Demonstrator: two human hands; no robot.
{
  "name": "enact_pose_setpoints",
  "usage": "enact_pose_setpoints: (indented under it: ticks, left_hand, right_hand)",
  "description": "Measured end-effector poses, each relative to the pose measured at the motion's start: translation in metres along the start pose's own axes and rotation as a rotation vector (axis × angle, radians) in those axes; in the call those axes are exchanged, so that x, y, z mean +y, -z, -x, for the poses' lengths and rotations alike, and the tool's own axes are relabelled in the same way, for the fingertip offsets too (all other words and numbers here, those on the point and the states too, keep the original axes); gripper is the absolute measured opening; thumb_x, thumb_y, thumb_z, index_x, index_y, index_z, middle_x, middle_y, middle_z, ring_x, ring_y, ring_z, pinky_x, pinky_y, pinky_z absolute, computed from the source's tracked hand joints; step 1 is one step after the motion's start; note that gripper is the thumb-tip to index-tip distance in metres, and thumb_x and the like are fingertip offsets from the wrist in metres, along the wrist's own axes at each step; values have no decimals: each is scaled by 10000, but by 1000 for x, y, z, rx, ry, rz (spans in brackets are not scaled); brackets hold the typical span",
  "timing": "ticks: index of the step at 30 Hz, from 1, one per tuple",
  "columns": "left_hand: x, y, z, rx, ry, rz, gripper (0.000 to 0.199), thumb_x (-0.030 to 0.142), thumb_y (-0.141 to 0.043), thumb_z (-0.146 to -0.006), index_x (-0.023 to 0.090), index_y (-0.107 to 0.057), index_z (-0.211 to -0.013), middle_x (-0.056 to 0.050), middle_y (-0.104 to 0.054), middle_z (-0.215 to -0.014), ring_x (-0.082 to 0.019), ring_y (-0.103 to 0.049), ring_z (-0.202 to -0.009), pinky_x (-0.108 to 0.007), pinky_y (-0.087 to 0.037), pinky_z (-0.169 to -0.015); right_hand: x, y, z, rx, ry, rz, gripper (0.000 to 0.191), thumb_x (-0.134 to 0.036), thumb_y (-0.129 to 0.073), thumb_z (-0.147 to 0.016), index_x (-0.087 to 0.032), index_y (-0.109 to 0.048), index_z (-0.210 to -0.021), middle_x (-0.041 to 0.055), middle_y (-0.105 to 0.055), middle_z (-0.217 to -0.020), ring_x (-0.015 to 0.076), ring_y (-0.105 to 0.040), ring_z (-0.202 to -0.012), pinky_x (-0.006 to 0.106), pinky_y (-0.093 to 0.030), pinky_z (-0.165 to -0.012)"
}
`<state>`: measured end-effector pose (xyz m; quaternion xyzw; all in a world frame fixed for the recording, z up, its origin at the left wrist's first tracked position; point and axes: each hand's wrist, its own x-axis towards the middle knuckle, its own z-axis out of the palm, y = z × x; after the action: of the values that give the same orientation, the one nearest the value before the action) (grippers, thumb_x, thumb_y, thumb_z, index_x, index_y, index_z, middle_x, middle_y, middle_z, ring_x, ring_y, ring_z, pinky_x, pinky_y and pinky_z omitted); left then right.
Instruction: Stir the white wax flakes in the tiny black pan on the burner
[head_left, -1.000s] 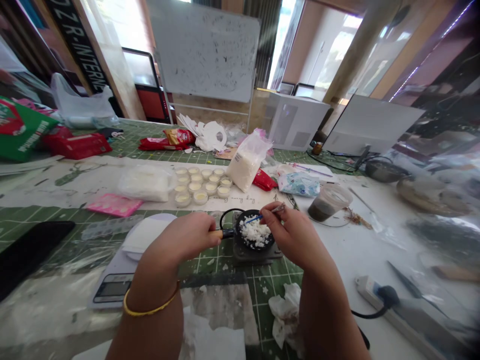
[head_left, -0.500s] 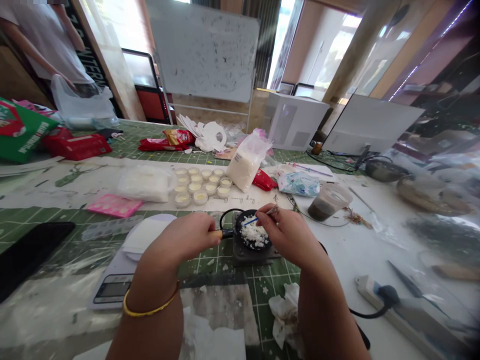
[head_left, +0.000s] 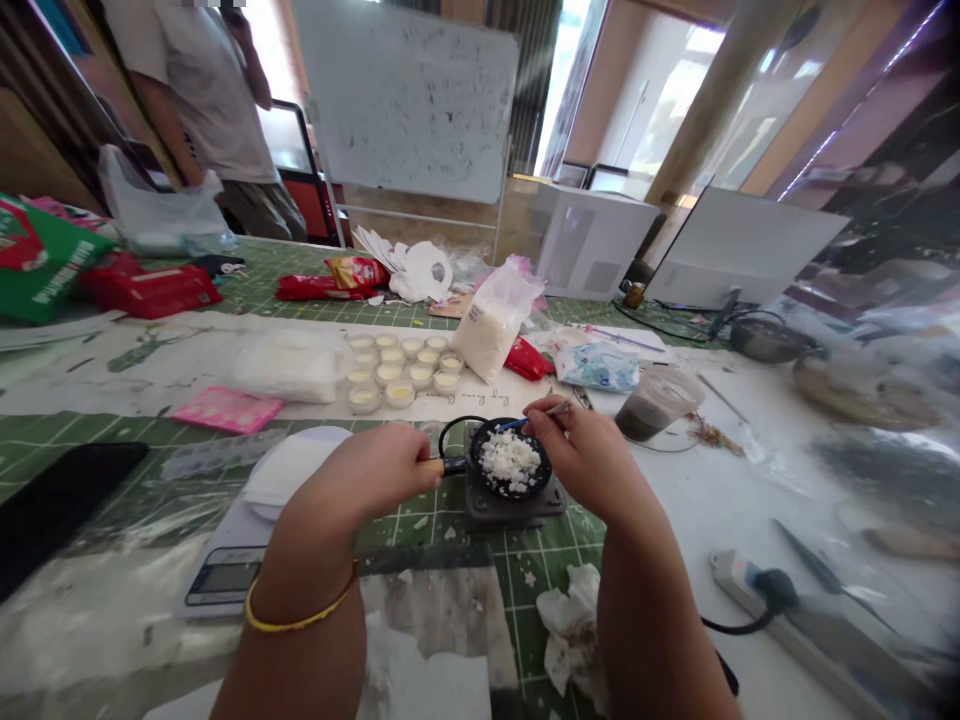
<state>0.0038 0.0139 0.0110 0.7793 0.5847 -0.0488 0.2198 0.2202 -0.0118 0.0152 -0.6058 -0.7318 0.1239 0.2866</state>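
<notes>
In the head view, the person's left hand (head_left: 390,462) is closed around the handle (head_left: 454,467) of a small black pan (head_left: 490,433), gripping its tan end, with a gold bangle (head_left: 300,625) on that wrist. The pan sits level on a squat grey base (head_left: 484,515) near the middle of the counter (head_left: 690,530), over a green gridded mat (head_left: 420,525), and holds a heap of loose white crumbs (head_left: 510,460). The right hand (head_left: 574,450) pinches a thin blue stick (head_left: 513,424) between thumb and fingers, its tip over the far part of the pan; whether the tip touches the crumbs is too small to tell. Left of the pan, partly behind the left forearm, stands a kitchen scale (head_left: 217,585) bearing something white. Beyond the pan are rows of small clear cups (head_left: 399,393) with pale contents, and a bag of white granules (head_left: 486,340) leans beside them. A clear tub (head_left: 646,405) with dark contents tilts to the right of the right hand, while crumpled tissue (head_left: 568,625) lies by the right forearm. At the far left a person in a pale shirt (head_left: 210,100) stands behind the counter, near a whiteboard (head_left: 412,100).
</notes>
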Motion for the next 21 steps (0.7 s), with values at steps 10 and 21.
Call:
enact_pose_setpoints:
  ticks: [10,21]
  left_hand:
    - [-1,-2,-1,4,0,8,297,456,-448,-711,212,-614,-682,-6,-600,-641,-143,-506,-574,-273,-262,-485]
    - [-2,-1,-1,-13,-24,14,315,465,-447,-716,198,-612,-686,-12,-597,-641,-136,-500,-571,-263,-254,-492]
  right_hand:
    - [12,7,0,30,-67,83,246,-331,-385,-865,-208,-590,-807,8,-660,-760,163,-582,-719,266,-359,-637]
    - [11,7,1,-22,-37,57,282,-339,-380,-866,-197,-605,-772,25,-660,-770,163,-587,-708,267,-371,-630]
